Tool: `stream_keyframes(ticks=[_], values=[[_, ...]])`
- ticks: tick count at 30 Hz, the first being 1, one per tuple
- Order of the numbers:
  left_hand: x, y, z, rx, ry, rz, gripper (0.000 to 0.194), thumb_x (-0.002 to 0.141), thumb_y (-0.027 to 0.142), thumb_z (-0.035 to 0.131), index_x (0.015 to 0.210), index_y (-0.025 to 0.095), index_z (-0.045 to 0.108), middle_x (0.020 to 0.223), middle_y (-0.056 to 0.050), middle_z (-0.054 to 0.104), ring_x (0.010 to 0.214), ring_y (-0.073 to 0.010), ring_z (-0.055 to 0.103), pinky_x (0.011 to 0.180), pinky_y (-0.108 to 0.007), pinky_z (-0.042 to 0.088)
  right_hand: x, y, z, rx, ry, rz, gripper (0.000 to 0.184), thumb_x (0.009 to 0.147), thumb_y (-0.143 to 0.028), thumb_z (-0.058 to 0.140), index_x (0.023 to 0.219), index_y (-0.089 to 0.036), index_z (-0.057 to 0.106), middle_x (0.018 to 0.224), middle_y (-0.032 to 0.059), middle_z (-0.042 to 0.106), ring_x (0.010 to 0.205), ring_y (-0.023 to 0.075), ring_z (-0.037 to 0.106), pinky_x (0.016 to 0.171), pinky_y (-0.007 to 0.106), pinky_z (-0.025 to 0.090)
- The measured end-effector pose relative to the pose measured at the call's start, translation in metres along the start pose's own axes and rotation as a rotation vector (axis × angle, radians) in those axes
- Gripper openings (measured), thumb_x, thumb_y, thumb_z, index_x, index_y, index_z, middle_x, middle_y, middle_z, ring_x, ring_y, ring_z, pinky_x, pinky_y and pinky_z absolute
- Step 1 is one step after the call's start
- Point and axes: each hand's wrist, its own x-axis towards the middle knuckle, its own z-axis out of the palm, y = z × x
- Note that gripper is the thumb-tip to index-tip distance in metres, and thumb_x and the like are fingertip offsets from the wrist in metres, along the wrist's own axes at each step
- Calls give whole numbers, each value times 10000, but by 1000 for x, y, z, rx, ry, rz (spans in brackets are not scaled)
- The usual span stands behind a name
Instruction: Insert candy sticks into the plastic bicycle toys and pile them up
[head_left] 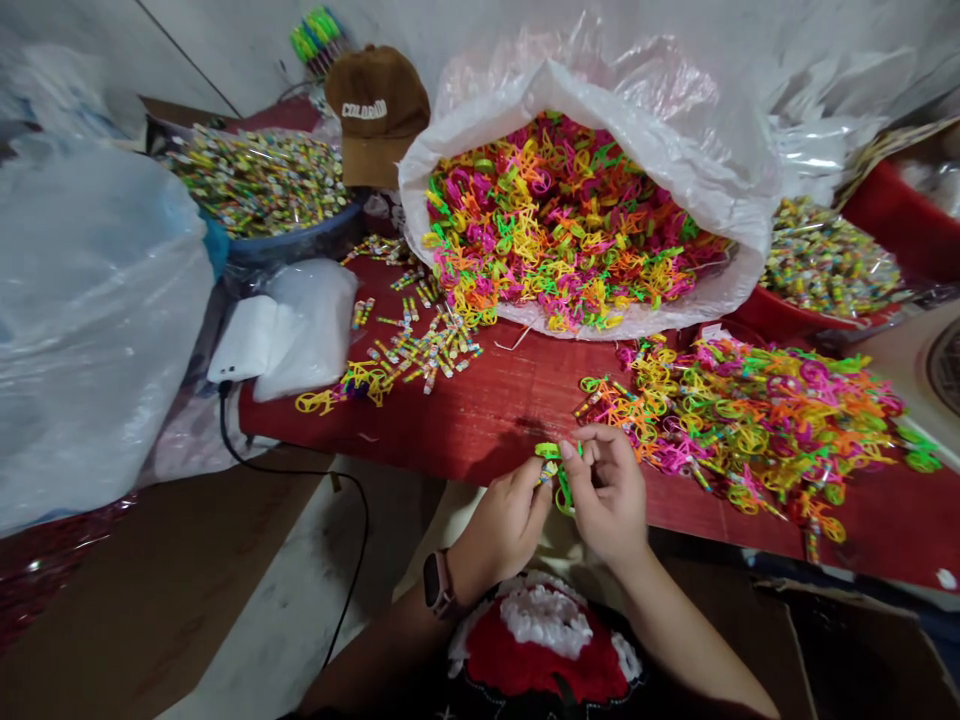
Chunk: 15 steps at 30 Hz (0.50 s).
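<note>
Close to the table's front edge, my two hands meet over a small green plastic toy bicycle (564, 492). My right hand (613, 495) pinches the bicycle between thumb and fingers. In my left hand (504, 525), which wears a watch, is a small tube with a patterned wrapper (548, 472), its end showing against the green plastic. Whether the tube is joined to the bicycle I cannot tell. To the right of my hands lies a heap of coloured toy bicycles with tubes (757, 420). Loose patterned tubes (442, 345) are scattered to the left, beside a few yellow toy pieces (315, 402).
A big white sack (739, 290) full of bright toy bicycles lies open at the back. Tubs of wrapped tubes stand left (300, 240) and right (832, 265). A white power bank (244, 340) with a black cable (300, 470) rests near clear plastic bags (311, 320).
</note>
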Motion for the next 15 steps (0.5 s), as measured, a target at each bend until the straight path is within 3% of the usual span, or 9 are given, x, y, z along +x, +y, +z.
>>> stream_keyframes(ticks=[8,15], values=[[-1,-2,1,87,12,79,157,1040,174,416,982,219,554,833,-62,689,728,-223,667,658,-312,446,-4,-3,-2,11,-10,-3,130,1030,-368,658,1099,-277,593,788,-28,492,658,159,496,577,296,402],[-1,-5,-4,319,70,232,166,1037,157,443,978,203,592,839,-82,727,759,-242,702,689,-337,470,-8,-3,-1,-21,7,4,126,1027,-344,663,1094,-280,577,814,-18,529,701,172,542,601,306,430]])
